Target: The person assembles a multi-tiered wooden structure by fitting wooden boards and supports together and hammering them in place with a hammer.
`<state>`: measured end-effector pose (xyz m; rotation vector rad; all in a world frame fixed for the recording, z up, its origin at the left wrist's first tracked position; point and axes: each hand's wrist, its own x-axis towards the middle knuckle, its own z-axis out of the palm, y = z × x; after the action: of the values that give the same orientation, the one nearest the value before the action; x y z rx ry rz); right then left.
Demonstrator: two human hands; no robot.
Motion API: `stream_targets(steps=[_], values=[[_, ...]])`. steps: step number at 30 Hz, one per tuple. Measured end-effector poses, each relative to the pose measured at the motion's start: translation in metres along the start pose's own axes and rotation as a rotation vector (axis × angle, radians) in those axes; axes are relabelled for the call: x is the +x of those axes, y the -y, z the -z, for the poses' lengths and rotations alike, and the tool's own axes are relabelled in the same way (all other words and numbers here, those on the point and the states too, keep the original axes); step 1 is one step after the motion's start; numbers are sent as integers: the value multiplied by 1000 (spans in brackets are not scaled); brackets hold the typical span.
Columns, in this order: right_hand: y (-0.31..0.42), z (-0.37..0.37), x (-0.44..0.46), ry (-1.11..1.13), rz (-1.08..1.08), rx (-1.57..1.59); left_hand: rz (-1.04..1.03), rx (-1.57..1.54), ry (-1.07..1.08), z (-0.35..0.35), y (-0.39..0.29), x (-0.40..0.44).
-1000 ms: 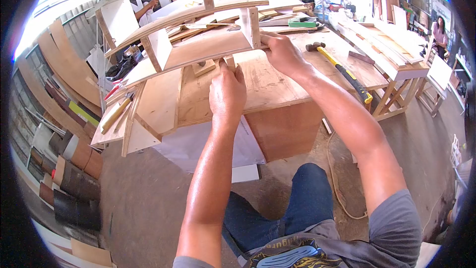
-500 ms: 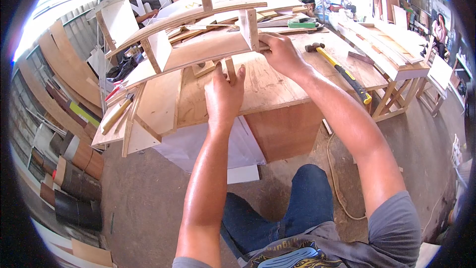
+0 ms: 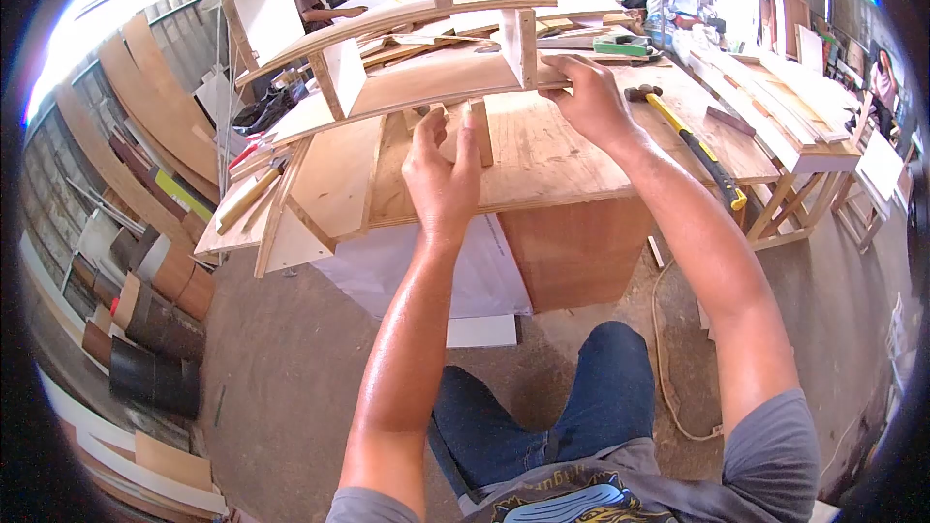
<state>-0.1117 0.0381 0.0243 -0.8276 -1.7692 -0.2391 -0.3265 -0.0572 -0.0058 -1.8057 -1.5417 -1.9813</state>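
Note:
A curved wooden shelf frame [image 3: 417, 87] with white upright panels stands tilted on the plywood worktable [image 3: 528, 155]. My right hand [image 3: 593, 102] grips the right end of its lower rail, fingers on top. My left hand [image 3: 443, 169] is just under that rail, thumb and fingers apart, with nothing seen between them. Beside its thumb a small wooden block [image 3: 482, 134] stands upright below the rail. The tips of the left fingers are partly hidden. To the right of my right hand lies a hammer [image 3: 693, 140] with a yellow and black handle.
A wooden-handled tool [image 3: 252, 199] lies on the table's left side near plywood pieces. Behind the frame are stacked wood strips [image 3: 417, 46] and a green tool [image 3: 623, 45]. Another person's arm [image 3: 329, 14] shows at the back left. A cable [image 3: 668, 368] runs over the floor.
My left thumb and fingers have come away from the small block, which now stands to the right of the thumb. My right hand keeps its hold. The view has shifted slightly.

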Motion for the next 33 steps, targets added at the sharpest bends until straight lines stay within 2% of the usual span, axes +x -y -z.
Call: stream_targets(steps=[2, 5, 9, 10, 13, 16, 17, 19, 22, 25, 28, 33], values=[[5, 6, 0, -12, 8, -23, -12, -5, 12, 5, 9, 2], [22, 21, -5, -15, -127, -157, 7, 210, 103, 24, 7, 8], [41, 28, -27, -45, -84, -74, -13, 605, 288, 31, 31, 39], [43, 25, -32, -29, -78, -55, -1, 561, 339, 31, 39, 46], [46, 15, -44, -29, 12, -60, 49, 739, 494, 7, 80, 72], [49, 14, -48, -3, 32, -107, 61, 796, 442, -13, 92, 89], [49, 14, -50, 8, 27, -109, 140, 857, 481, -18, 93, 90], [47, 15, -50, 19, 26, -118, 290, 973, 548, -19, 53, 95], [48, 16, -51, 50, 13, -150, 190, 1077, 506, -33, 77, 103], [52, 17, -51, 89, -1, -139, 134, 1064, 456, -35, 90, 108], [44, 10, -51, 44, 46, -97, 138, 1026, 502, -33, 89, 110], [47, 19, -50, 71, 4, -133, 129, 977, 533, -20, 79, 108]])
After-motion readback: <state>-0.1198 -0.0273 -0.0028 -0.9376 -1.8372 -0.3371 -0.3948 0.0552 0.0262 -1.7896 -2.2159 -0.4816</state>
